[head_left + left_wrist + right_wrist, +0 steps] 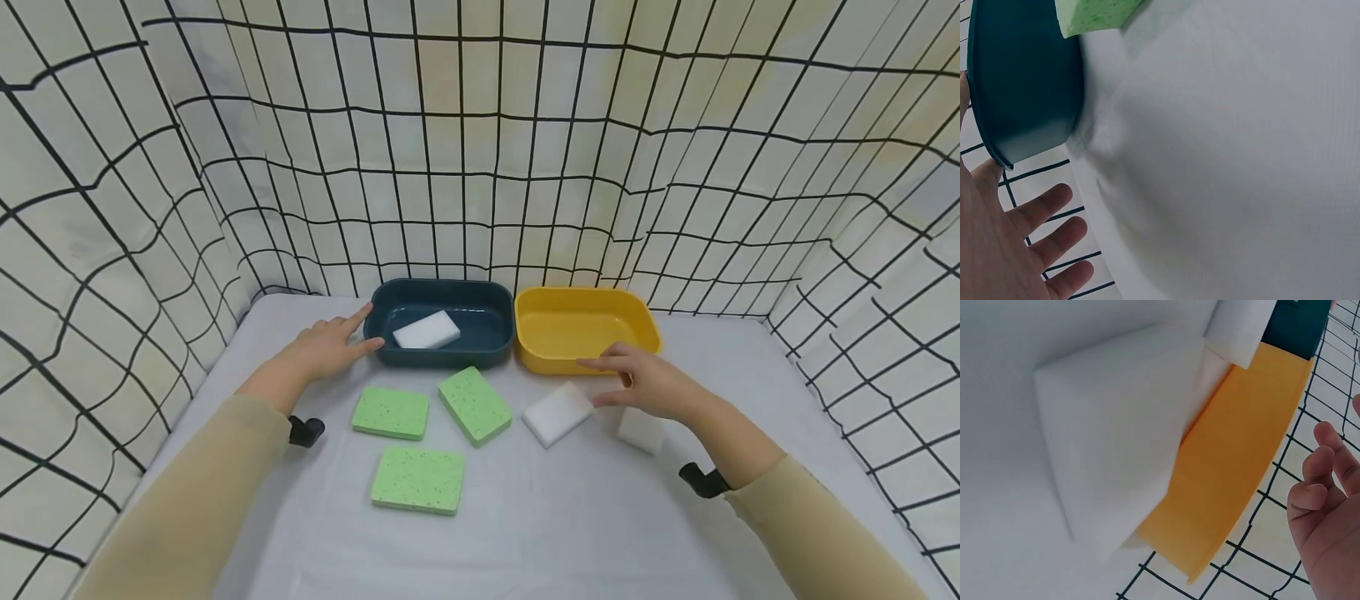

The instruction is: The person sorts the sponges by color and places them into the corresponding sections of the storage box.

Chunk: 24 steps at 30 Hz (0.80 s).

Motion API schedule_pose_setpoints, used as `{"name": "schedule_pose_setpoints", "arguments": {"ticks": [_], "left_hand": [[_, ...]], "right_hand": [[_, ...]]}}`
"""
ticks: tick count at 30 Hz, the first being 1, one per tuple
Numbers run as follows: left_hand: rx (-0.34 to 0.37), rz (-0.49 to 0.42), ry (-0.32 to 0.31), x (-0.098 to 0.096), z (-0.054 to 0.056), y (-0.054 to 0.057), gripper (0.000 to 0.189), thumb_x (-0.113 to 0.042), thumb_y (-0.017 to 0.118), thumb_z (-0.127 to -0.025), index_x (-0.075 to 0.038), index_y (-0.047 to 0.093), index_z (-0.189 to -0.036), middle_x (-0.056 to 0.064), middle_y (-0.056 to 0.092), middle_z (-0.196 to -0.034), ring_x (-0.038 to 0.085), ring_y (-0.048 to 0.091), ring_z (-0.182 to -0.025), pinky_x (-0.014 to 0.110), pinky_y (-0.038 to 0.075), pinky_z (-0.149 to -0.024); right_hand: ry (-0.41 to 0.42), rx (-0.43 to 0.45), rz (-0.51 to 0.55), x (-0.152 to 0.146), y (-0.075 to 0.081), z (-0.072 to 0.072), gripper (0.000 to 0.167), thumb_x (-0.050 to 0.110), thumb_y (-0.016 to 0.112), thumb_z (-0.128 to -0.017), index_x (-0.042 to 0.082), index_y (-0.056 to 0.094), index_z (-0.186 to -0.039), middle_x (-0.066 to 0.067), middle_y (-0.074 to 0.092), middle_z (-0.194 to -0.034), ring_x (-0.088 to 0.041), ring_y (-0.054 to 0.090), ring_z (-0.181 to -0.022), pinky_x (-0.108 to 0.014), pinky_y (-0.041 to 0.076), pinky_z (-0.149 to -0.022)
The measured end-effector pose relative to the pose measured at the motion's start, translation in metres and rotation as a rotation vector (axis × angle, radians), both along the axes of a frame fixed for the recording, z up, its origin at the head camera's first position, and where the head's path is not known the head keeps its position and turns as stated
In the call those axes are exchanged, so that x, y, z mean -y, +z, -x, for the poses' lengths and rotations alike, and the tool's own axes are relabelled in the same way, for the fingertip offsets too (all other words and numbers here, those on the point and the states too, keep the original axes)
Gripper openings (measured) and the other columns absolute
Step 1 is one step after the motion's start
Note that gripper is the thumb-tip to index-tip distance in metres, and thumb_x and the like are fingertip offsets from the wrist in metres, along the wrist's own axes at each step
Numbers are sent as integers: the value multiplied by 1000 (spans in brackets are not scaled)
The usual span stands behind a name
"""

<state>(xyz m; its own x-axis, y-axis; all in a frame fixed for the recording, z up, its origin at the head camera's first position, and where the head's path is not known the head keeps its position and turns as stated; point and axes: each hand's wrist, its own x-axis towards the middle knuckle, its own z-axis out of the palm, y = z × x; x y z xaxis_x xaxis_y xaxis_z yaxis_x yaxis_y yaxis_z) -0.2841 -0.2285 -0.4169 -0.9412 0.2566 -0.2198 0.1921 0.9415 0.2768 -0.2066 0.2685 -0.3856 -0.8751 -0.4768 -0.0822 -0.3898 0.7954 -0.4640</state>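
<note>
Your left hand (330, 345) is resting spread-fingered against the left end of the teal tub (442, 358), likely steadying it, with one white sponge (427, 331) lying inside. In front, three speckled green sponges (392, 412) (476, 405) (418, 479) are lying apart on the counter (525, 533), perhaps for easy picking. Your right hand (648, 379), loosely bent and pinching nothing, is hovering by the yellow tub (551, 360), its thumb near a second white sponge (557, 413), another white block (642, 430) lying partly beneath.

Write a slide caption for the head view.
Left hand touching a blue bin with one white block inside; right hand near a yellow bin; three green sponges nearby.
</note>
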Motion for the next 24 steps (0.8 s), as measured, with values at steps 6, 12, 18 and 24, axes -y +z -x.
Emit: {"name": "schedule_pose_setpoints", "arguments": {"ticks": [6,12,18,24], "left_hand": [[5,-6,4,0,0,0,85,-70,32,-98,-23,0,-161,34,24,-155,59,20,-138,72,15,-110],[13,-15,10,1,0,-3,85,-71,32,-97,-25,-1,-161,34,22,-155,60,20,-138,72,16,-109],[9,-17,15,1,-2,-2,85,-71,32,-97,-26,-1,-161,34,22,-155,60,20,-138,73,15,-109],[13,-20,17,1,-2,0,86,-73,31,-96,-27,-1,-161,35,21,-155,61,19,-138,73,15,-109]], "right_hand": [[16,86,-69,7,-10,1,60,40,82,-81,30,62,-137,0,60,-113,-20,51,-85,-31,47,-68],[70,74,-135,12,-20,2,63,41,83,-79,33,61,-137,5,59,-123,-23,53,-91,-31,48,-73],[87,53,-168,15,-26,6,62,42,83,-78,35,62,-136,8,58,-125,-19,54,-97,-30,50,-79],[107,31,-206,19,-32,9,63,44,83,-78,34,62,-136,6,58,-124,-16,54,-101,-35,50,-88]]}}
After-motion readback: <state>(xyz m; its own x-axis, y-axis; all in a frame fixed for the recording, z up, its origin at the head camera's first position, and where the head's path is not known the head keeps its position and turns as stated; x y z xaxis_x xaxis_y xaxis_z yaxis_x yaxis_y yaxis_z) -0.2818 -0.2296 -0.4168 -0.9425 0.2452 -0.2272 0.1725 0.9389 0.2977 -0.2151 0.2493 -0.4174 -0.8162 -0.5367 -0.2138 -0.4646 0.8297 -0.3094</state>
